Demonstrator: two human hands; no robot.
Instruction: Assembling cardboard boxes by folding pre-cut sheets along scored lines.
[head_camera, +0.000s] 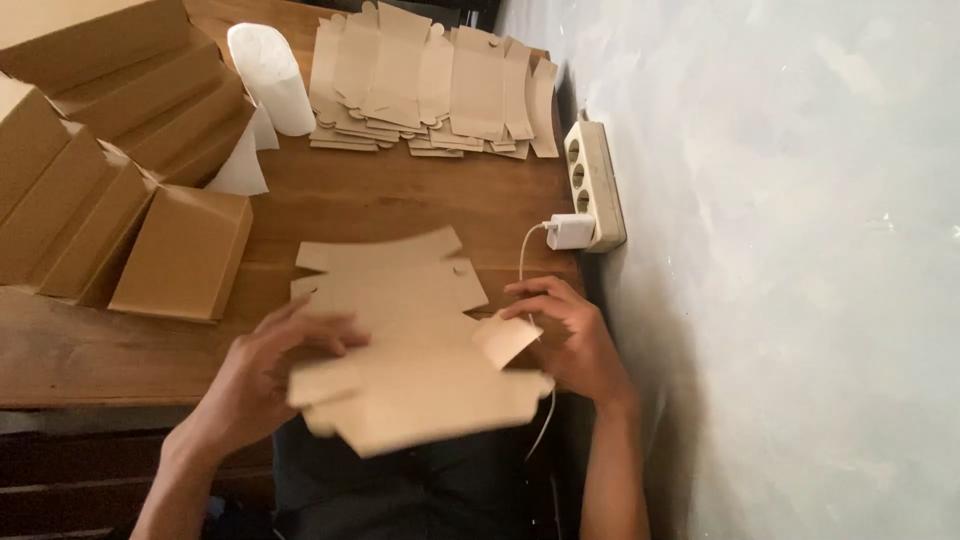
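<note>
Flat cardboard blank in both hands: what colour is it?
Plain light brown, unprinted flat cardboard blank, seen in the head view.

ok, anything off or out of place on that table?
Nothing damaged or spilled. The flat box blank between the left hand and right hand hangs partly past the table edge. The stack of blanks at the far side is fanned unevenly. A white cable from the charger runs under the blank.

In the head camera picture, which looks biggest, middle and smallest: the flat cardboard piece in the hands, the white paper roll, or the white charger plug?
1. Flat cardboard blank, held by the left hand and right hand. It is nearest the camera, which adds to its look.
2. White paper roll.
3. White charger plug, in the power strip.
</note>
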